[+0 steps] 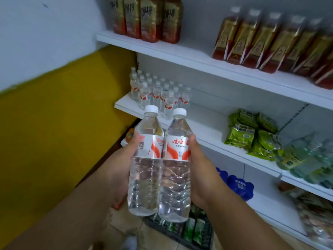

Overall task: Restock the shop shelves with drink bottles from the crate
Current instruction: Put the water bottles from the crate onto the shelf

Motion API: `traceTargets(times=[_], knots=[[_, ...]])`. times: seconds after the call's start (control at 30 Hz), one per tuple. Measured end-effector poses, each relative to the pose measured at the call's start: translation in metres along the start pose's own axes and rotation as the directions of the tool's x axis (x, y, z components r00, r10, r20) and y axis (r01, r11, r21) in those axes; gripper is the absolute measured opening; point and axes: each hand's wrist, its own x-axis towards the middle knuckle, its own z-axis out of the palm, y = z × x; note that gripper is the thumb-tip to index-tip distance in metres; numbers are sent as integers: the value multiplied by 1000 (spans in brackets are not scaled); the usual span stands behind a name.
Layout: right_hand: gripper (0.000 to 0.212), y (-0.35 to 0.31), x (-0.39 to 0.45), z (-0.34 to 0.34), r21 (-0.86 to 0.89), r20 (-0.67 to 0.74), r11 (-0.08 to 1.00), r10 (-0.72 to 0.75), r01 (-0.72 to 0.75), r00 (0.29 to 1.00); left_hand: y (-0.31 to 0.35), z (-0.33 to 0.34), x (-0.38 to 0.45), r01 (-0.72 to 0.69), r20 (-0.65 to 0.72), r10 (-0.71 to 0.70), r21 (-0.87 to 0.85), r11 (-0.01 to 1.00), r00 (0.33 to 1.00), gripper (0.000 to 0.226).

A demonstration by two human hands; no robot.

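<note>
**Head view: two water bottles on the way to the shelf**

Head view shows the left hand (pixel 124 159) wrapped around one water bottle (pixel 146 163). The right hand (pixel 200 165) is wrapped around a second water bottle (pixel 177 166). Both bottles stand upright and touch each other between the hands.

Up past the fingers is the white shelf (pixel 201 129) with a bunch of the same water bottles (pixel 158 92) on it. Below the hands, on the floor, sits the dark crate (pixel 180 231) with green bottles inside.

To do this well, I think it helps to keep both bottles straight up. Set them down beside the bunch, caps up, labels facing out. Put one down first, so nothing gets knocked over.
</note>
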Motion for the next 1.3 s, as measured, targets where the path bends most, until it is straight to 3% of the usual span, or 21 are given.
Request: traceTargets(times=[0.13,0.23,0.47,0.63,0.77,0.93,1.1,1.23,1.3], knots=[[59,3,28,65,-32,-8,999,-9,9,1000,53,-46,6,-50,23,50,11,999,998,69],[62,1,49,106,-13,-18,1000,-1,1,1000,86,-76,13,28,109,-28,-5,1000,994,67],[67,-2,77,155,94,-100,996,6,3,995,120,-119,48,47,151,-31,-101,994,988,69],[70,-11,84,150,79,-166,997,-9,23,986,126,-112,67,79,160,-63,-101,992,985,79],[67,-19,85,137,63,-108,996,-55,62,993,125,-102,74,147,273,-120,-81,986,955,98],[66,-32,97,127,-72,-120,985,-163,155,979,123,-93,91,242,301,-175,-200,950,937,117],[51,-48,109,108,-114,-100,982,-161,150,982,124,-70,107,262,362,-163,-243,934,918,108],[63,-56,113,91,-86,-123,987,-144,134,982,116,-58,119,190,392,-94,-214,958,915,99],[64,-58,116,81,-83,-114,988,-143,134,983,109,-51,128,115,341,-56,-156,981,938,84]])
